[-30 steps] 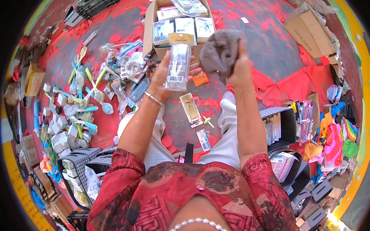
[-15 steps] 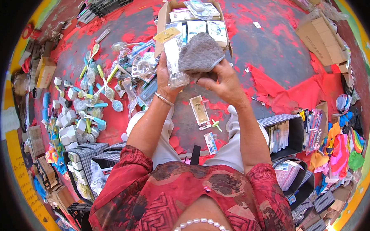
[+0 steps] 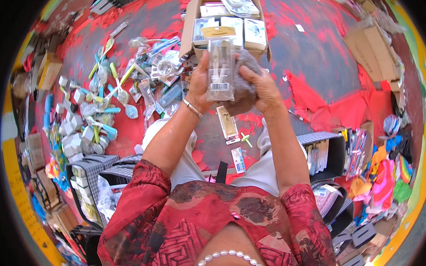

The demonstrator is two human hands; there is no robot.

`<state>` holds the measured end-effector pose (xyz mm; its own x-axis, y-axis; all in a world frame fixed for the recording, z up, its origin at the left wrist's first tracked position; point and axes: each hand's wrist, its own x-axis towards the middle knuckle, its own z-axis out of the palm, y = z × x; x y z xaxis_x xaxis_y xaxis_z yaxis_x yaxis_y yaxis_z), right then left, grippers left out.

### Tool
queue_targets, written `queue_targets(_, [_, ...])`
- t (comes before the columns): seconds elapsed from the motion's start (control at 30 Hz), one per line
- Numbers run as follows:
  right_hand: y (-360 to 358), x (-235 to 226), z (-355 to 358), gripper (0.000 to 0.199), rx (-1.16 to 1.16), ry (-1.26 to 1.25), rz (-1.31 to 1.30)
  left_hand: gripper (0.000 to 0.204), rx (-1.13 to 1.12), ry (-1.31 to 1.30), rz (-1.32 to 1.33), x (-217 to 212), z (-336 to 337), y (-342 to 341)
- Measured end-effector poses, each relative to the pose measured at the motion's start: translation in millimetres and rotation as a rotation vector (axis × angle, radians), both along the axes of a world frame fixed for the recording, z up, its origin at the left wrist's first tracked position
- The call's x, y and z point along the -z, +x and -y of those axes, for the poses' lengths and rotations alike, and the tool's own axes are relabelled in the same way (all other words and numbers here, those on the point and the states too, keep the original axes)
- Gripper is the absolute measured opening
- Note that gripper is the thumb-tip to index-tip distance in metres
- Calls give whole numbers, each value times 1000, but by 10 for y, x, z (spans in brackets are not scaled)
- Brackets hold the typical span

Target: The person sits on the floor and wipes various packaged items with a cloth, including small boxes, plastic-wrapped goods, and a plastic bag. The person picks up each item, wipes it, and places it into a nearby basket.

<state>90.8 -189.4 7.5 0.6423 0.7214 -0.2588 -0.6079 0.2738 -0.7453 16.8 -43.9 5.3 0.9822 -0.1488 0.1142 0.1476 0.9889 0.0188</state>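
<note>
My left hand (image 3: 201, 85) is closed on the left edge of a clear plastic package (image 3: 221, 71) with a yellow header card. The package stands upright, its barcode label facing me. A grey-brown cloth (image 3: 245, 97) is bunched in my right hand (image 3: 266, 90), lying against the package's right side and partly behind it. Just beyond my hands is an open cardboard box (image 3: 187, 39) filled with white and clear packages (image 3: 254, 32). Below my hands, between my legs, lie a gold-coloured flat package (image 3: 228, 123), a small green plastic piece (image 3: 246, 139) and a white-and-blue packet (image 3: 239, 160).
To the left spread blue and green long-handled items (image 3: 122, 95), several in plastic, and small white boxes (image 3: 71, 124). Checked bins (image 3: 90, 163) stand beside me, another bin (image 3: 335, 150) at right. Colourful bags (image 3: 384, 181) and a cardboard carton (image 3: 371, 52) lie further right.
The package has turned so its barcode label faces me and moved right. The cloth, earlier spread over my right fingers, is now bunched down against the package's side and back.
</note>
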Motion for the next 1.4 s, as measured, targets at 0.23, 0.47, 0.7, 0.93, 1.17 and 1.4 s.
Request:
queue_targets(0.23, [178, -314, 115, 31, 343, -107, 235, 69, 17, 440, -327, 18, -99, -22])
queue_targets(0.47, [-192, -242, -257, 24, 351, -763, 1482, 55, -31, 831, -633, 19, 185, -87])
queue_targets(0.7, [-226, -214, -209, 30, 154, -779, 1385, 45, -200, 883, -690, 318, 100, -37])
queue_targets(0.93, [119, -66, -31, 56, 289, -751, 679, 49, -222, 611, -348, 167, -273, 1])
queue_targets(1.17, [60, -83, 41, 66, 27, -656, 636, 56, -147, 702, -293, 17, 2, 76])
queue_targets(1.4, [113, -183, 111, 31, -72, -418, 503, 55, -348, 1344, -343, 186, 38, 13])
